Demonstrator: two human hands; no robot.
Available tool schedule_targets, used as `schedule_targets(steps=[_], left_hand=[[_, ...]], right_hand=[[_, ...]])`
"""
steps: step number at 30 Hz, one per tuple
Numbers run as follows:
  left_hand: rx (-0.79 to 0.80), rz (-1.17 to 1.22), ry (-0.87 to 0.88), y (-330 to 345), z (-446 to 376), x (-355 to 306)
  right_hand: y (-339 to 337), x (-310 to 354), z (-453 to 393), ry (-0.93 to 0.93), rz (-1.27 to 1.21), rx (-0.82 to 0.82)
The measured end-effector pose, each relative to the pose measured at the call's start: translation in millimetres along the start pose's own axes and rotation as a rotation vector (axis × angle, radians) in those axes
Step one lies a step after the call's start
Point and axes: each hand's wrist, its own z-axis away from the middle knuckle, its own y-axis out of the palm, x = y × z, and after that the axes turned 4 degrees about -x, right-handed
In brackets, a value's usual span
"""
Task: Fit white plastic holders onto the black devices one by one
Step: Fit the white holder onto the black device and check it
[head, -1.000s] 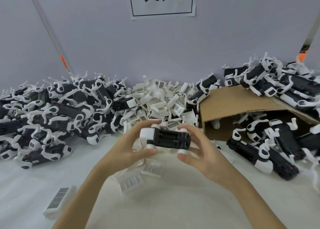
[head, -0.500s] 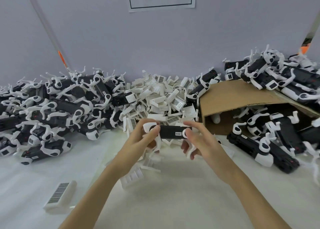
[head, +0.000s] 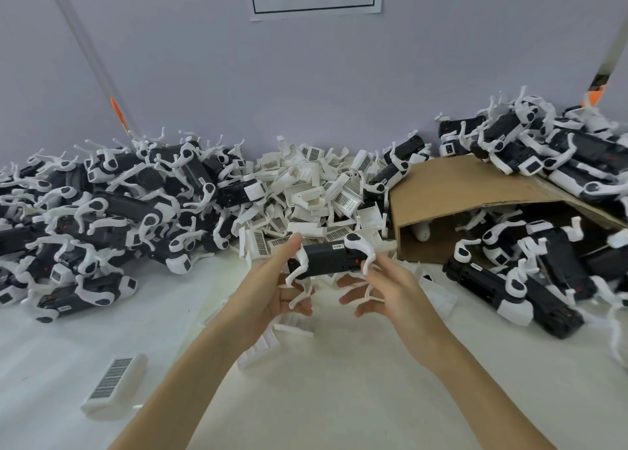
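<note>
I hold one black device (head: 326,258) with white arms above the table centre, long side turned toward me. My left hand (head: 272,286) grips its left end, thumb on top. My right hand (head: 390,286) supports the right end, where a white arm crosses the fingers. A heap of loose white holders (head: 316,191) lies just behind the device against the wall. A few more white holders (head: 272,341) lie on the table under my hands.
A large pile of black-and-white devices (head: 102,211) fills the left. A tipped cardboard box (head: 475,191) at right spills more devices (head: 530,279). One barcoded white holder (head: 115,381) lies alone at front left. The white tabletop (head: 339,398) stretches in front.
The device has been rolled in my hands, from its ribbed side facing me to its smooth labelled side, with the white arms now pointing down. Both hands shifted slightly forward.
</note>
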Motion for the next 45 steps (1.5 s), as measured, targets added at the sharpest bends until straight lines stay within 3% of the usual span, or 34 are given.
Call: schedule_targets(steps=[4, 8, 13, 17, 23, 34, 37, 40, 43, 45], left_hand=[[0.009, -0.128, 0.152, -5, 3, -1], [0.049, -0.231, 0.299, -4, 5, 3], [-0.292, -0.043, 0.459, 5, 6, 6], [-0.441, 0.133, 0.528, -2, 5, 4], [-0.401, 0.206, 0.581, -9, 3, 2], [-0.252, 0.047, 0.645, -16, -2, 1], [-0.194, -0.120, 0.691, -23, -4, 1], [-0.282, -0.337, 0.770, -22, -5, 5], [-0.472, -0.213, 0.737, -16, -6, 5], [-0.574, -0.074, 0.646, -20, -8, 2]], right_hand=[[-6, 7, -1, 0.151, -0.328, 0.052], [-1, 5, 2, -0.047, -0.025, 0.019], [16, -10, 13, -0.267, 0.315, 0.104], [31, -23, 19, -0.347, 0.488, 0.195], [37, -30, 20, -0.358, 0.519, 0.173], [33, -35, 12, -0.370, 0.441, 0.189], [34, -33, 13, -0.401, 0.389, 0.166], [33, -27, 11, -0.436, 0.239, 0.050], [30, -24, 6, -0.415, 0.072, -0.038], [25, -26, 3, -0.397, 0.129, -0.068]])
